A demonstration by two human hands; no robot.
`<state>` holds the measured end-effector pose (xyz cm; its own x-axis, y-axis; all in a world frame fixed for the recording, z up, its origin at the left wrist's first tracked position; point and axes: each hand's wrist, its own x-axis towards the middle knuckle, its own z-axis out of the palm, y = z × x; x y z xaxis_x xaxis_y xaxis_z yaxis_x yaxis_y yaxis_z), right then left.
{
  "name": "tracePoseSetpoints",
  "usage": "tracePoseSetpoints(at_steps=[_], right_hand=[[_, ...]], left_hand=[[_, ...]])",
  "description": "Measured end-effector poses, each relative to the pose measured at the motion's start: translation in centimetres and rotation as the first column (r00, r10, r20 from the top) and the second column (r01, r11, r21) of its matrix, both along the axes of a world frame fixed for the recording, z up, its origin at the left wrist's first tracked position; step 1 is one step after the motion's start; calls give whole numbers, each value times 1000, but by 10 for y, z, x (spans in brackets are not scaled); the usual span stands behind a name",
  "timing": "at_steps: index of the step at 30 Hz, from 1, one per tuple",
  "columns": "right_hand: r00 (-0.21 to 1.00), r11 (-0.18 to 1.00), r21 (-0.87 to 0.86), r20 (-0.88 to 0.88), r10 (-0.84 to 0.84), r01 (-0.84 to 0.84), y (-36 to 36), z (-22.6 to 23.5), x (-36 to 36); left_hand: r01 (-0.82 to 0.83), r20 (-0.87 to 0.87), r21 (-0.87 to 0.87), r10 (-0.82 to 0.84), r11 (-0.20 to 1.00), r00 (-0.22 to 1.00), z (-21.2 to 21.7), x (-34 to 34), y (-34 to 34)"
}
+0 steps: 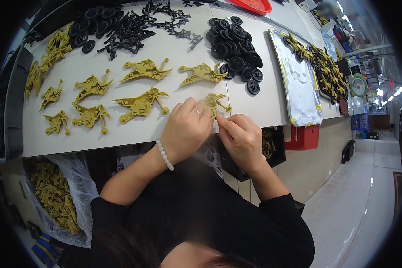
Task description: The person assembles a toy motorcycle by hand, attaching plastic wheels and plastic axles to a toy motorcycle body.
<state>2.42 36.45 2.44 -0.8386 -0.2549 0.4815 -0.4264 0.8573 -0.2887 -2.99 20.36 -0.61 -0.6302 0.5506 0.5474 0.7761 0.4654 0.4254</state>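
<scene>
At the table's near edge, my left hand [190,127] is closed around a yellow plastic toy part [215,102], whose upper end and one rounded knob stick out past the fingers. My right hand [243,136] pinches close against the lower end of that part; whatever lies between its fingertips is too small to name. Beyond my hands lie more yellow half-shells in two rough rows, among them one at the right [202,74], a long one [144,103] and a smaller one at the left [56,123]. Their inner sides, with pegs and round sockets, face up.
Black toy wheels [235,44] are heaped at the back right, thin black frame pieces [127,33] at the back left. Assembled yellow-and-black toys [328,73] lie beside a paper-covered board [297,80]. Below the edge are a red bin [303,137] and a bag of yellow parts [53,196].
</scene>
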Motion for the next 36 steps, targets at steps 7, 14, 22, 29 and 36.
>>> tracePoseSetpoints(at_steps=[7,14,22,29,36], right_hand=[[996,996,-55,65,-64,68,-2,3,1],[990,997,-51,126,-57,64,-1,7,1],[975,997,73,223,-25,9,1,5,-2],[905,978,-209,418,80,10,26,39,-53],[973,996,-6,212,90,-91,20,22,-198]], left_hand=[[-8,0,-40,8,999,1000,0,1,2],[8,-70,-52,-12,999,997,-4,0,3],[-8,-141,-90,-5,996,990,-4,1,6],[-61,-41,-108,57,992,998,-6,-5,6],[-209,-12,-101,209,973,978,28,7,-58]])
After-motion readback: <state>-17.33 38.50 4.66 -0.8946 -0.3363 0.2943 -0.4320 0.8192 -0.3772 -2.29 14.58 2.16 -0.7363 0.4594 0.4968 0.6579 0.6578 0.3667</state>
